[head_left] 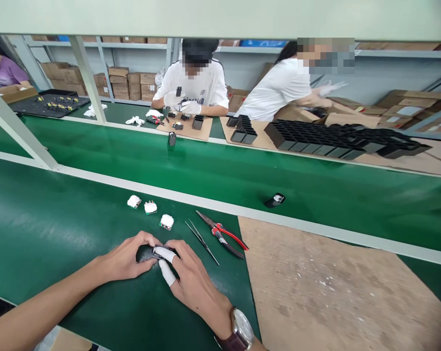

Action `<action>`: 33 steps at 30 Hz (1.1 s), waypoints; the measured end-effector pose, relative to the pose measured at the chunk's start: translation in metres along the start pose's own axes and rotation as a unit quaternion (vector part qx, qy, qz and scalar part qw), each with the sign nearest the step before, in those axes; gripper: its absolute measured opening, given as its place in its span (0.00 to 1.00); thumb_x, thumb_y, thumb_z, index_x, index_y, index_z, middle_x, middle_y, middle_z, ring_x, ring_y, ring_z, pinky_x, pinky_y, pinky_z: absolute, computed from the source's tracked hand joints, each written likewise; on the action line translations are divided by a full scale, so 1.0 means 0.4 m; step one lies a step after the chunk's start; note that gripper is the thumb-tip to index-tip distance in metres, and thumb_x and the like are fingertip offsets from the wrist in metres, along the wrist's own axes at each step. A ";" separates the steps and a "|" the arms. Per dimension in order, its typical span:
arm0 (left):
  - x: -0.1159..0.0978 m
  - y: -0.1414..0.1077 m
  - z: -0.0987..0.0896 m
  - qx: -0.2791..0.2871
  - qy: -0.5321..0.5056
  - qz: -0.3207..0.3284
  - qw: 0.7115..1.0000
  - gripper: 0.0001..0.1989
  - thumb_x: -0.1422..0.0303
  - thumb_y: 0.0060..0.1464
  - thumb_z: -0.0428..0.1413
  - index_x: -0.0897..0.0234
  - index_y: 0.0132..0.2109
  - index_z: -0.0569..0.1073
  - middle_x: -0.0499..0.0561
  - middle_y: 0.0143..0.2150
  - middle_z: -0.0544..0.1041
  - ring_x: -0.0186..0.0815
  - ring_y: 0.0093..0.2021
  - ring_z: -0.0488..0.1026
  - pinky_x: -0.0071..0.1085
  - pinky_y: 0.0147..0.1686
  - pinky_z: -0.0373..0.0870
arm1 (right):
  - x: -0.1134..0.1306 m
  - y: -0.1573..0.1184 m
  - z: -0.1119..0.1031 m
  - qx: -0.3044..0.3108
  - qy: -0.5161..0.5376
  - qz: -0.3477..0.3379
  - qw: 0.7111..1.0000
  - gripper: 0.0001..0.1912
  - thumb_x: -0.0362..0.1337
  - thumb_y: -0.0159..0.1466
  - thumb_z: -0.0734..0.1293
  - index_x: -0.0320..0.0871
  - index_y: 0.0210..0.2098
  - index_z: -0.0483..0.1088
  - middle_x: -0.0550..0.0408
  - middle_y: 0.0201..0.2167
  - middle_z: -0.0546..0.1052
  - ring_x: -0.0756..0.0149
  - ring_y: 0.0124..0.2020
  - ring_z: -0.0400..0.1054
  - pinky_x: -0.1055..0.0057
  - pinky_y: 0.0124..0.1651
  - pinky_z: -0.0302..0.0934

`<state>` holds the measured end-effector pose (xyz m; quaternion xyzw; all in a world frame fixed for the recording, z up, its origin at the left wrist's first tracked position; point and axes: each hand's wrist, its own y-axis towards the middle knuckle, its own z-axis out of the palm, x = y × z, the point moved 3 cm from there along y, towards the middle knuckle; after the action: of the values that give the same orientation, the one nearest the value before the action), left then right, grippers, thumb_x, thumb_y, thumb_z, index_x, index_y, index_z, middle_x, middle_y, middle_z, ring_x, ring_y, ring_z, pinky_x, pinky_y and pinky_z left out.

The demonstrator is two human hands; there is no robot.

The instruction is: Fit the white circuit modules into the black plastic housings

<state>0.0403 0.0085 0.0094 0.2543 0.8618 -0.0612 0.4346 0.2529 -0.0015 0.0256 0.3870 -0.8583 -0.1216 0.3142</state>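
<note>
Both of my hands meet around a small black plastic housing (155, 253) held just over the green mat. My left hand (132, 256) pinches its left end between thumb and fingers. On the other side my right hand (187, 270), with white finger cots on two digits and a watch on the wrist, grips and presses on it. What sits inside the housing is mostly covered by the fingers. Beyond my hands lie three small circuit boards topped with white material, the nearest board (166, 222) among them. Tweezers (202, 243) and red-handled long-nose pliers (220, 234) rest to the right.
A cardboard sheet (337, 287) with white flecks covers the right side. On the green conveyor belt (213, 165) are two black housings, one tipped (276, 200), one upright (172, 139). Co-workers sit across it near rows of black cases (315, 141). A slanted metal post (23, 129) stands left.
</note>
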 end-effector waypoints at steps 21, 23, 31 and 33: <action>0.011 -0.004 0.012 -0.043 0.045 0.024 0.998 0.23 0.63 0.66 0.63 0.54 0.64 0.67 0.54 0.59 0.81 0.43 0.56 0.82 0.40 0.56 0.80 | -0.049 -0.013 -0.063 -0.107 -0.107 -0.034 0.988 0.15 0.23 0.69 0.61 0.39 0.50 0.73 0.45 0.44 0.73 0.60 0.41 0.70 0.65 0.38 0.66; 0.019 -0.009 0.017 -0.043 0.038 0.020 0.998 0.26 0.62 0.65 0.64 0.53 0.66 0.65 0.55 0.61 0.79 0.43 0.57 0.82 0.41 0.57 0.80 | -0.028 -0.011 -0.058 -0.099 -0.124 -0.060 0.986 0.13 0.21 0.67 0.60 0.41 0.43 0.73 0.45 0.43 0.73 0.59 0.40 0.68 0.65 0.37 0.64; 0.008 -0.009 0.017 -0.020 0.027 0.008 0.999 0.29 0.62 0.65 0.63 0.51 0.69 0.62 0.54 0.60 0.80 0.44 0.58 0.81 0.42 0.56 0.80 | -0.012 -0.002 -0.052 -0.059 -0.179 -0.057 0.980 0.15 0.20 0.63 0.58 0.45 0.29 0.67 0.46 0.42 0.73 0.59 0.39 0.64 0.63 0.36 0.58; 0.004 -0.009 0.016 -0.019 0.025 0.010 0.999 0.30 0.62 0.66 0.63 0.51 0.69 0.61 0.54 0.60 0.81 0.44 0.58 0.81 0.42 0.55 0.80 | -0.008 0.001 -0.053 -0.057 -0.180 -0.057 0.980 0.15 0.19 0.63 0.58 0.45 0.28 0.66 0.46 0.42 0.73 0.59 0.38 0.63 0.63 0.36 0.58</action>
<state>0.0423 0.0042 0.0039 0.2562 0.8709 -0.0343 0.4179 0.2677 0.0018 0.0406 0.3884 -0.8692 -0.2551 0.1688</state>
